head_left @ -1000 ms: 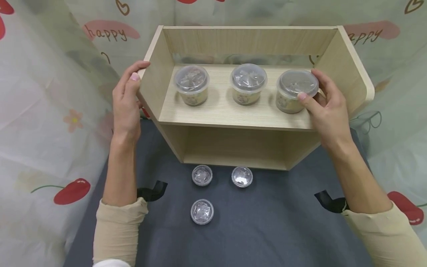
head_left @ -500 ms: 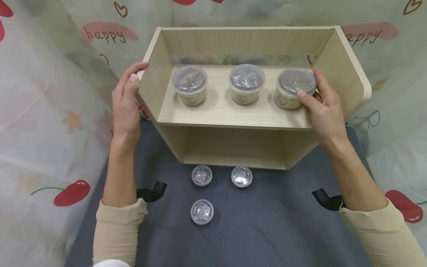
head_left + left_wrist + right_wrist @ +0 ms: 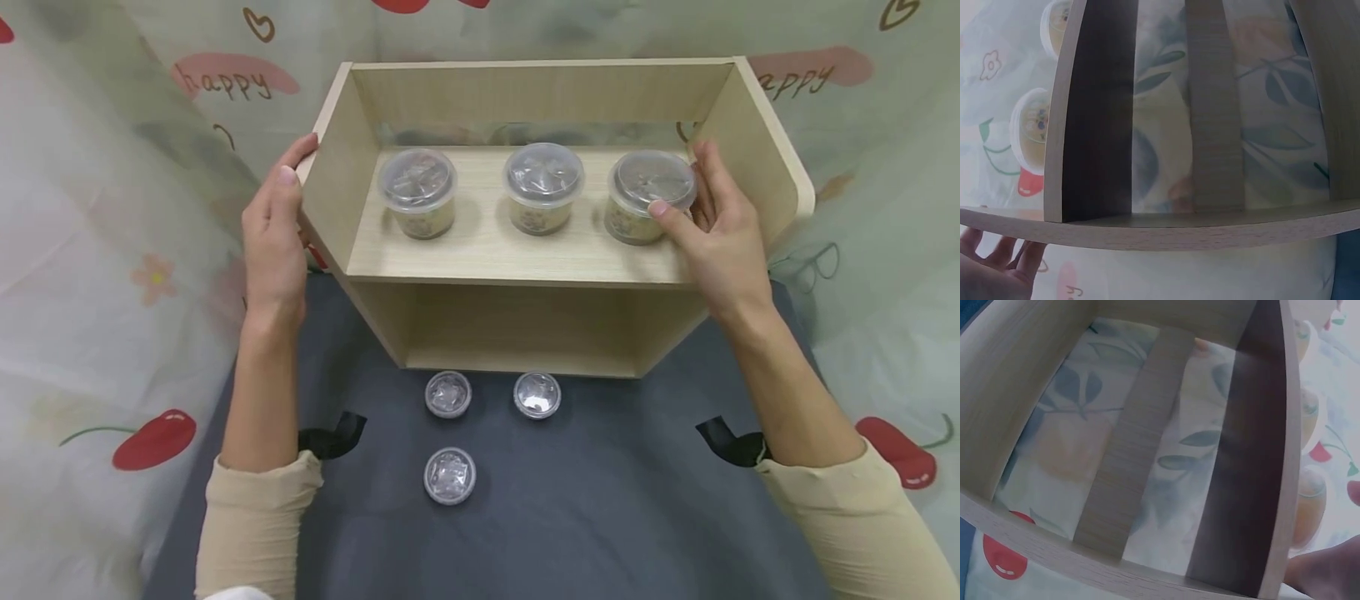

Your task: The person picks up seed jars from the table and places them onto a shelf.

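Lining up, by the look of it: gripping the rightmost lidded tub (image 3: pixel 633 196), set on the upper shelf (image 3: pixel 480 254) to the right of the middle tub (image 3: pixel 543 187), in the right hand (image 3: pixel 720 237), and bracing the wooden unit (image 3: pixel 517 92) with the left hand (image 3: pixel 274 237), laid unclenched against its left side. Next, calling for a gentle loosening of the right hand, then easing out past the right side panel (image 3: pixel 767 133) without nudging anything.
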{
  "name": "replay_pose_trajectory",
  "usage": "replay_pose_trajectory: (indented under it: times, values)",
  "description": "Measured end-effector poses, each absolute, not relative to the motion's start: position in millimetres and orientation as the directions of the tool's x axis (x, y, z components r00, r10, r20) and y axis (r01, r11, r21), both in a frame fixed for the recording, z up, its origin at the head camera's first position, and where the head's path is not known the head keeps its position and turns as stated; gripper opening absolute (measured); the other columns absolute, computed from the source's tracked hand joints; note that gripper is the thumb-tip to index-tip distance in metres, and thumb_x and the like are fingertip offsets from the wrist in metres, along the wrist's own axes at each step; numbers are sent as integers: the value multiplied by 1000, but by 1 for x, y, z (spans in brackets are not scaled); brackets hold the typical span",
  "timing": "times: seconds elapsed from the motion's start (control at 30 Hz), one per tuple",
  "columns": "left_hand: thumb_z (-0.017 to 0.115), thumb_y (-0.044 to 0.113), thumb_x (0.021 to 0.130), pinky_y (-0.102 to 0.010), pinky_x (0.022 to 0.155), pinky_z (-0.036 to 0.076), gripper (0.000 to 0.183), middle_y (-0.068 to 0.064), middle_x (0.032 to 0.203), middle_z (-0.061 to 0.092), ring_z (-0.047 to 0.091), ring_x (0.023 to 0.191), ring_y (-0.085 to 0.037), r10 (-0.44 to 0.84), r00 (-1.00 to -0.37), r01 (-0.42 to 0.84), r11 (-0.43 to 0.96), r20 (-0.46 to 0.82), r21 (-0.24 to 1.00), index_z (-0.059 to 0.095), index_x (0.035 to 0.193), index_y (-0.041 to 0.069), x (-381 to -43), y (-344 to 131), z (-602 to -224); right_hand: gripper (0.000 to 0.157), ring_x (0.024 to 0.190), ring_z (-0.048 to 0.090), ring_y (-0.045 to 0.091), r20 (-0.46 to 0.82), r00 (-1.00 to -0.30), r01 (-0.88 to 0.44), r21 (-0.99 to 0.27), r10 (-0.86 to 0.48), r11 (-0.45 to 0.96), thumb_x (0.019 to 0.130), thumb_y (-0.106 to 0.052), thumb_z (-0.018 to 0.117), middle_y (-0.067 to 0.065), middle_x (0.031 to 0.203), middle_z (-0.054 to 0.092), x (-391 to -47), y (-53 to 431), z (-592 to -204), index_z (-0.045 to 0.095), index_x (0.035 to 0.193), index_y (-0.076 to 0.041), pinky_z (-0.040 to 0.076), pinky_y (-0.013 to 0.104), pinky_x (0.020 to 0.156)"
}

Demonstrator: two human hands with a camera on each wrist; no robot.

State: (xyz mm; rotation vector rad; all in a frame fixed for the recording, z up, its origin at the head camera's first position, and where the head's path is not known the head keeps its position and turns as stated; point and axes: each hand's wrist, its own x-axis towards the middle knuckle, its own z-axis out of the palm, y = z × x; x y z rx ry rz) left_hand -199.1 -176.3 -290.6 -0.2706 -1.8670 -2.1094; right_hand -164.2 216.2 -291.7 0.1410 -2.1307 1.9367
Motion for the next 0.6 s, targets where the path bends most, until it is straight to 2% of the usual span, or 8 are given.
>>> replay_pose_trajectory:
  times: [0.13, 0.23, 0.3, 0.47, 0.6]
  values:
    - [49, 23, 105, -30, 97, 45, 34, -2, 139, 59, 56, 122, -22, -162, -893, 428, -15, 420, 904, 64, 133, 12, -194, -173, -288, 81, 149, 19, 13, 316, -943, -287, -930, 101, 228, 90, -1, 65, 6, 164, 20, -161, 214, -285, 20, 157, -5, 16, 20, 117]
    - [51, 15, 103, -31, 103, 43, 31, -7, 133, 63, 57, 122, -21, -226, -846, 482, 60, 482, 874, 67, 129, 8, -188, -169, -285, 79, 149, 22, 14, 374, -922, -329, -894, 101, 303, 88, 0, 66, 6, 162, 25, -159, 212, -279, 26, 155, -5, 19, 21, 117]
    - [52, 12, 102, -31, 101, 44, 31, -11, 129, 65, 59, 119, -22, -244, -824, 504, 98, 512, 858, 67, 128, 5, -184, -168, -284, 78, 148, 24, 15, 402, -910, -351, -878, 104, 326, 87, 1, 67, 7, 161, 28, -156, 211, -274, 29, 154, -4, 20, 22, 117]
    - [55, 10, 100, -31, 92, 48, 28, -17, 125, 64, 61, 111, -26, -269, -786, 555, 88, 556, 827, 67, 125, 4, -179, -175, -288, 75, 148, 27, 18, 443, -890, -413, -884, 109, 219, 83, 8, 67, 11, 159, 32, -149, 212, -262, 36, 151, -1, 21, 23, 117]
    - [56, 10, 99, -31, 90, 51, 28, -20, 123, 63, 63, 106, -28, -281, -775, 574, 63, 567, 816, 67, 124, 5, -176, -183, -294, 73, 147, 29, 22, 485, -871, -475, -873, 85, 115, 81, 12, 67, 15, 157, 35, -142, 216, -256, 40, 148, 2, 23, 26, 117]
